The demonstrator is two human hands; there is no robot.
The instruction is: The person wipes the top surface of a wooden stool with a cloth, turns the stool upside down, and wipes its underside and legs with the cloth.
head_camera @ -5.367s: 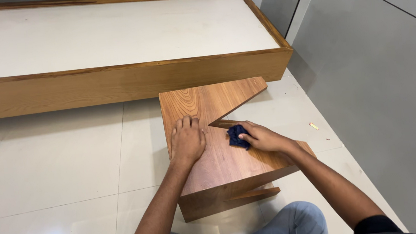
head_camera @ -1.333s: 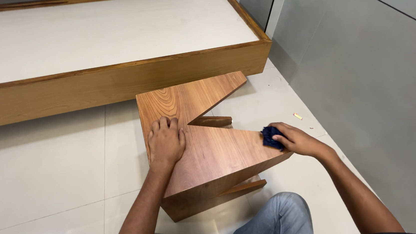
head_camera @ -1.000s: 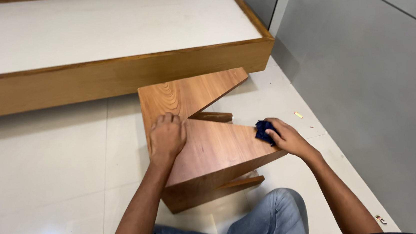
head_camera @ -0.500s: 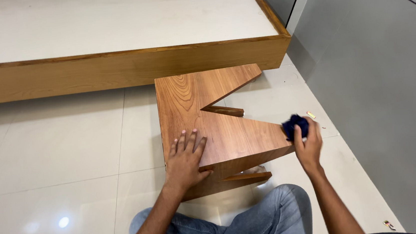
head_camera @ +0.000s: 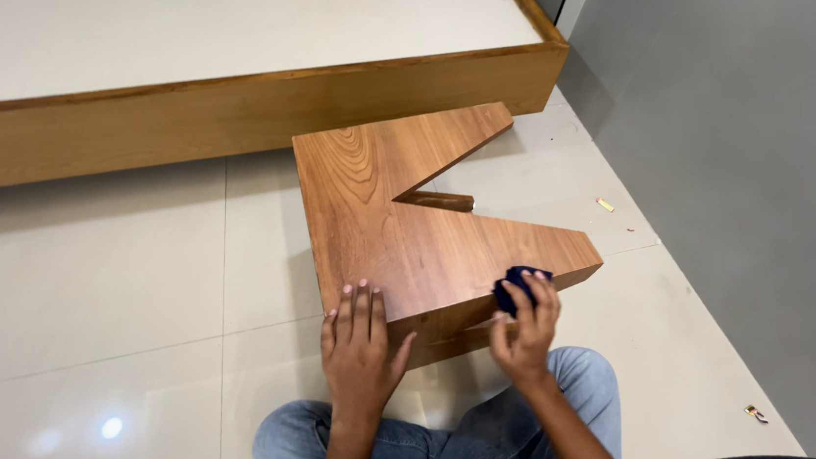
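The left hand (head_camera: 359, 347) lies flat on the near edge of the wooden panel (head_camera: 398, 230), fingers straight and slightly spread, holding nothing — it only presses down. Half a second ago it sat in much the same spot, though the fingers now reach a little less far onto the top. The right hand (head_camera: 524, 323) has changed more: it was out at the panel's right-hand point, and now it has come in along the near edge, close to the left hand. Its fingers are curled round a dark blue cloth (head_camera: 519, 285), which it presses against the panel's front edge just below the top face. The panel — notched with a deep V on its right side — rests on the tiled floor (head_camera: 98, 286) beside a long low wooden platform (head_camera: 221, 113), right in front of the person's crossed, jeans-clad legs (head_camera: 446, 443)
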